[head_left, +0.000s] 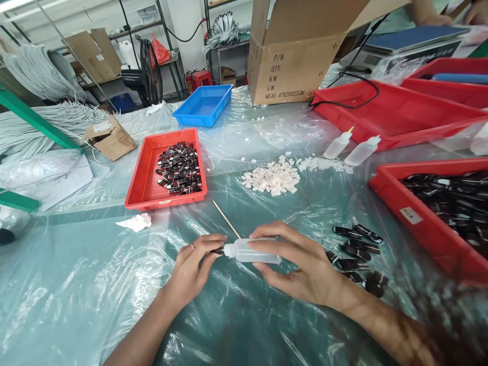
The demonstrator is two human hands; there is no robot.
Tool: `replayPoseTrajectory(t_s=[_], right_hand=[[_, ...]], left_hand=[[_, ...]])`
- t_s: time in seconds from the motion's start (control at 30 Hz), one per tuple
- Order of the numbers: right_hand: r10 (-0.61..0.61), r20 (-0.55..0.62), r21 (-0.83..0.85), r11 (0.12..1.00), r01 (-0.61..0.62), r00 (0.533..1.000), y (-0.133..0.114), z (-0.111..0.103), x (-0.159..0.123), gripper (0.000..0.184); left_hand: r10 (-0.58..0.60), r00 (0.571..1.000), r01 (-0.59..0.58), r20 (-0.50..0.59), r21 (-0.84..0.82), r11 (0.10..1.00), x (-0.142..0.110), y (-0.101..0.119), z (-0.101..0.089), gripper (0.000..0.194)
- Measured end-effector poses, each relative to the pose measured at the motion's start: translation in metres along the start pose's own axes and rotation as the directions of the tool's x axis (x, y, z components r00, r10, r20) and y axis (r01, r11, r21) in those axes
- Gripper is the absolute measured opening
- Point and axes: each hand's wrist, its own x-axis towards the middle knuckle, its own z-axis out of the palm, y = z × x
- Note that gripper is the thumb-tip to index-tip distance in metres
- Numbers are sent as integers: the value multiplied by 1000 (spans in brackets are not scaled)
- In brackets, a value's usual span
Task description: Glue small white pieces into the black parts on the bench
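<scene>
My right hand point(301, 267) is wrapped round a small translucent squeeze bottle point(249, 251), held sideways with its nozzle pointing left. My left hand point(196, 264) pinches a small dark part point(218, 250) right at the bottle's tip. A thin wooden stick point(226, 219) lies on the plastic sheet just behind the bottle. Several dark parts point(356, 251) lie loose to the right of my right hand.
A red tray point(147, 188) of dark parts sits ahead left, a pile of white pieces point(272, 178) ahead, two squeeze bottles point(351, 147) beyond. Another red tray point(427, 223) of dark parts is at right. A blue tray point(204, 104) and cardboard box point(293, 66) stand farther back.
</scene>
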Motion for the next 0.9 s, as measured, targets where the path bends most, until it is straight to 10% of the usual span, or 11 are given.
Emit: replayPoseTrajectory(t_s=[0.27,0.67,0.9], right_hand=[[557,38,615,641,-459,829,41,-6,8,42],[502,60,70,860,-505,863,75,11,9,28],[563,46,-83,825,-558,825,95,-40,21,24]], left_hand=[[-16,997,7,-74,-122,993,-3,-2,5,15],[72,997,-70,-34,44,997,-4,-12,13,28],[-13,999,13,-48,3,1000,-7,-15,13,25]])
